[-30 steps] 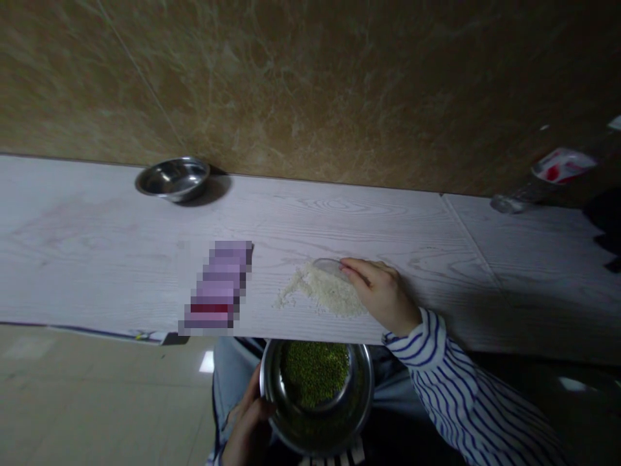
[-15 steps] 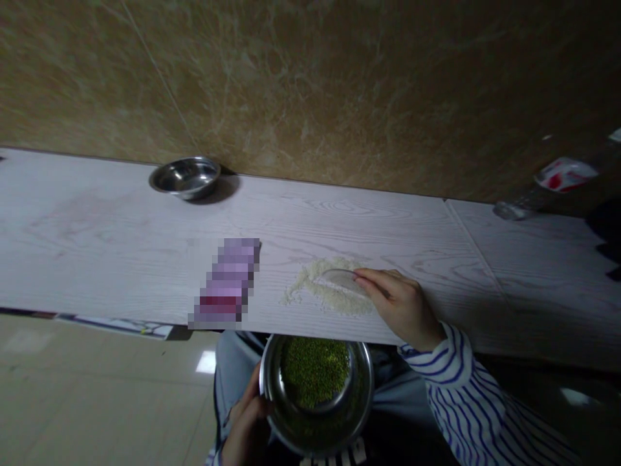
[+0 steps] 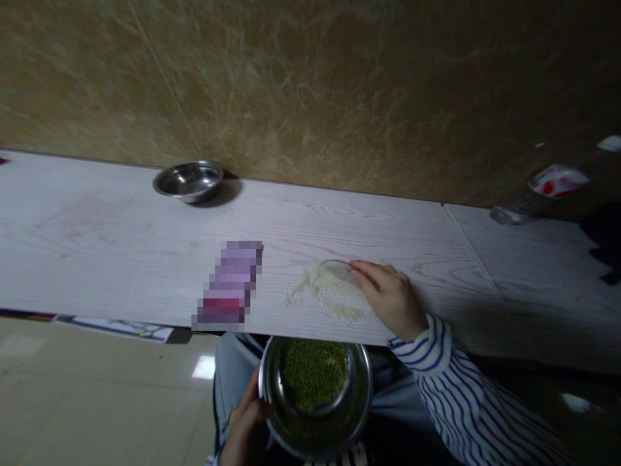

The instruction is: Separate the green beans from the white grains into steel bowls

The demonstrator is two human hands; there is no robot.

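Note:
My right hand [image 3: 388,294] pinches a thin, clear, round-edged plastic piece [image 3: 337,267], which stands tilted against a loose pile of white rice [image 3: 315,279] on the counter. Part of the rice lies behind my fingers. Below the counter's front edge, a steel bowl [image 3: 359,414] with green mung beans [image 3: 313,372] in it rests at my lap. My left hand [image 3: 250,411] grips this bowl by its left rim, the thumb on the near side.
On the whitish wood-grain counter [image 3: 107,259], a second steel bowl [image 3: 189,183] stands near the wall. A pixelated purple object [image 3: 230,281] lies left of the rice. Far right are a clear bottle with a red and white label [image 3: 557,181] and a dark object [image 3: 604,233].
My right hand moved the plastic piece toward me through the rice, then back to the pile's far side. A gap now splits the rice. My left hand keeps the bowl in place.

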